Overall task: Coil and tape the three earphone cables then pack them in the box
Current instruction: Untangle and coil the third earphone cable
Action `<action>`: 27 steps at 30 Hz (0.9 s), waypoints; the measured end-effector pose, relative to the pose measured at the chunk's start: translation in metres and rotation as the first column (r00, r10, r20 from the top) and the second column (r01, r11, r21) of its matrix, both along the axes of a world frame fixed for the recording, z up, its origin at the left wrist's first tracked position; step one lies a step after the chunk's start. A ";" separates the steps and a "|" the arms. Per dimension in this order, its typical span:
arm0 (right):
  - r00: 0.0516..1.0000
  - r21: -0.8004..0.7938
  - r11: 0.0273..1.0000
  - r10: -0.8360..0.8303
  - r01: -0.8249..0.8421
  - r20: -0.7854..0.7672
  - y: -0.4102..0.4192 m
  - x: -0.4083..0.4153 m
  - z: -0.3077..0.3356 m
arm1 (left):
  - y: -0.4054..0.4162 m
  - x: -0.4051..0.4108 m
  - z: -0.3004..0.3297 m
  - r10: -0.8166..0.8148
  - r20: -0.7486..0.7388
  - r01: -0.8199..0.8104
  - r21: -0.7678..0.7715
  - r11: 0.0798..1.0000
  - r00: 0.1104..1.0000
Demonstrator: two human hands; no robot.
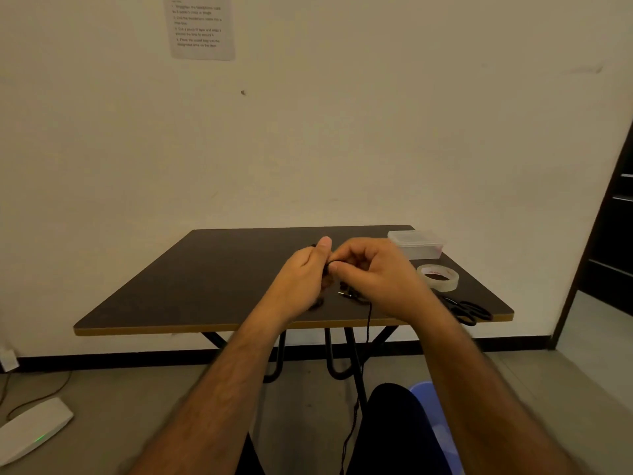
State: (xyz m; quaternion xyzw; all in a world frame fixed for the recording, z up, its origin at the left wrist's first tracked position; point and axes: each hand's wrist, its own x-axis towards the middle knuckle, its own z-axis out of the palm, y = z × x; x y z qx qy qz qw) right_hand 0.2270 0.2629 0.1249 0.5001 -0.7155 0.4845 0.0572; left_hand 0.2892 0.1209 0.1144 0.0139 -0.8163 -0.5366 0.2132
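Above the dark table (pixel 191 289), my left hand (pixel 301 279) and my right hand (pixel 373 269) meet and both pinch a thin black earphone cable (pixel 369 313). The cable's loose end hangs down past the table's front edge toward the floor. More black earphone parts and a jack plug (pixel 347 293) lie on the table just under my hands, partly hidden. A clear plastic box (pixel 416 244) with its lid on stands at the back right. A roll of clear tape (pixel 438 277) lies in front of it. Black scissors (pixel 469 311) rest near the right front edge.
The table stands against a pale wall with a printed sheet (pixel 202 25) stuck on it. On the floor at the left lie a white device (pixel 30 430) with a green light and a wire. A blue stool (pixel 435 416) shows beneath my right arm. A dark doorway (pixel 613 234) is at the right.
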 end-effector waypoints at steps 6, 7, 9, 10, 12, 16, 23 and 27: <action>0.997 -0.129 0.990 0.067 -0.062 0.029 -0.001 -0.016 0.014 | 0.008 0.007 0.004 -0.098 0.120 0.084 0.110 0.990 0.988; 0.996 -0.148 0.987 0.073 -0.066 0.044 -0.001 -0.021 0.014 | 0.009 0.008 0.004 -0.128 0.150 0.106 0.144 0.984 0.980; 0.988 -0.179 0.978 0.121 -0.102 0.096 -0.003 -0.029 0.013 | 0.011 0.011 0.005 -0.212 0.175 0.160 0.272 0.949 0.961; 0.975 -0.213 0.967 0.173 -0.140 0.141 -0.005 -0.033 0.011 | 0.011 0.012 0.006 -0.267 0.168 0.199 0.337 0.920 0.949; 0.925 -0.295 0.934 0.283 -0.204 0.254 -0.008 -0.034 0.006 | 0.012 0.013 0.008 -0.379 0.124 0.289 0.448 0.846 0.917; 0.826 -0.391 0.898 0.369 -0.200 0.425 -0.018 -0.031 -0.010 | 0.015 0.013 0.011 -0.503 0.025 0.394 0.589 0.706 0.864; 0.765 -0.357 0.913 0.373 -0.200 0.525 -0.032 -0.014 -0.040 | 0.012 0.009 0.015 -0.450 -0.172 0.430 0.701 0.570 0.876; 0.762 -0.339 0.917 0.370 -0.209 0.531 -0.031 -0.007 -0.050 | 0.010 0.008 0.016 -0.373 -0.209 0.408 0.679 0.610 0.904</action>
